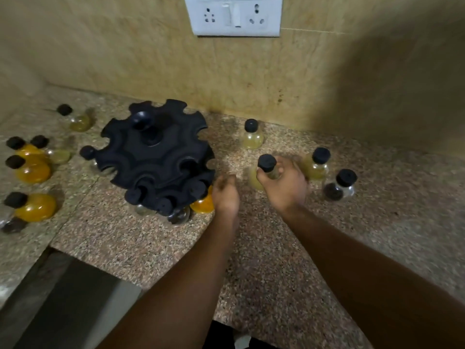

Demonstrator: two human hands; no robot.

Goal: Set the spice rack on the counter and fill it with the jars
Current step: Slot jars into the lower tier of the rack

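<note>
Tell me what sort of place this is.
Most likely a home kitchen: a speckled granite counter meets a beige tiled wall bearing a white socket-and-switch plate, and small black-capped glass spice jars stand around a black plastic carousel spice rack.

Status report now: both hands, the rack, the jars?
Right hand shut on pale-yellow jar. Left hand open beside spice rack. Rack on counter, partly filled. Nothing blocking.
</note>
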